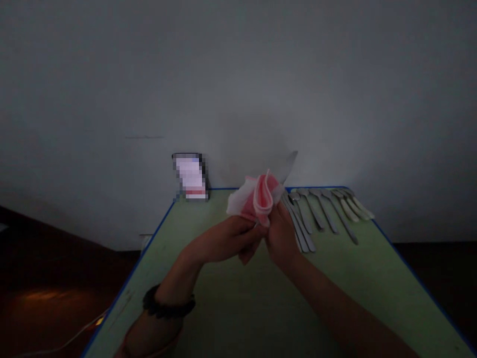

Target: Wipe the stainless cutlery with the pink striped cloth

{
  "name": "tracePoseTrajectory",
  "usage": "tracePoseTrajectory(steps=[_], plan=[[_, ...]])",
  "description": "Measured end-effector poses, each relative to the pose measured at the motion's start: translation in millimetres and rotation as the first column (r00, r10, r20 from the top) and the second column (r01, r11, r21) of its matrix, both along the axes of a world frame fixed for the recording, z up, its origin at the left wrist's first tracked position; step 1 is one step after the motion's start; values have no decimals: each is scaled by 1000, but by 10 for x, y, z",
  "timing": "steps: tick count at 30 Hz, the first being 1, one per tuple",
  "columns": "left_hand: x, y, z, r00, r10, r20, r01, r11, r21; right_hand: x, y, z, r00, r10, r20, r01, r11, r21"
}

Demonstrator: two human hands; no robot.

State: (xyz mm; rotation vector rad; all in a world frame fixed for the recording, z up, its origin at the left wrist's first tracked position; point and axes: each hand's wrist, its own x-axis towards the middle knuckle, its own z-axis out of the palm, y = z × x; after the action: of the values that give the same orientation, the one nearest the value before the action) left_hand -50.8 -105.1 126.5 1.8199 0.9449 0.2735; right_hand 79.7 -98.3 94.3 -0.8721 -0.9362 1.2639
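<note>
Both my hands meet above the middle of the green table point(231, 303). My left hand point(223, 241) and my right hand point(281, 233) are closed around a pink and white cloth point(257, 199), which is wrapped about a table knife. The knife's blade tip point(288, 164) sticks up out of the cloth towards the wall. The knife's handle is hidden inside my hands. A dark bead bracelet point(167, 303) sits on my left wrist.
A row of several metal spoons and knives point(324, 211) lies on the table at the back right. A small upright card or screen point(191, 176) stands at the table's far edge against the white wall. Dark floor lies on both sides, with a cable at the lower left.
</note>
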Motion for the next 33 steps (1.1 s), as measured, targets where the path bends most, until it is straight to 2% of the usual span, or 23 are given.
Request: tracePoseTrajectory(steps=[3,6,8,10,12,14,16,19,22,27,29,33], plan=[[-57,-108,-360,999,6,49,-3,999,-52,-2,73,-82,997,43,-58,-49,993,-104],[-35,-258,-668,991,78,106,-77,997,-15,3,128,-138,996,50,-72,-56,995,-85],[36,-333,-807,965,150,217,-152,988,-6,10,161,-167,999,22,-49,-25,998,-59],[124,-363,-903,894,269,358,-241,963,-121,19,200,-196,1000,-8,-22,7,1000,-23],[190,-348,-976,816,383,434,-283,918,-277,32,248,-222,1000,-3,-8,3,1000,9],[209,-305,-1033,776,441,450,-270,878,-396,50,297,-234,999,14,-44,-14,1000,5],[187,-259,-1071,779,444,443,-239,863,-445,71,336,-224,991,6,-135,-9,1000,-25],[129,-226,-1090,815,403,417,-212,876,-434,91,345,-160,948,37,-316,-59,996,-61],[103,-241,-1081,843,362,397,-173,883,-437,96,293,-52,875,160,-457,-206,977,-51],[134,-252,-1072,818,394,420,-173,864,-472,104,205,61,782,205,-589,-311,947,-84],[148,-236,-1077,794,433,427,-203,850,-486,94,212,24,792,233,-564,-324,944,-64],[159,-205,-1087,763,496,414,-273,828,-490,32,284,-164,932,177,-318,-219,971,-101]])
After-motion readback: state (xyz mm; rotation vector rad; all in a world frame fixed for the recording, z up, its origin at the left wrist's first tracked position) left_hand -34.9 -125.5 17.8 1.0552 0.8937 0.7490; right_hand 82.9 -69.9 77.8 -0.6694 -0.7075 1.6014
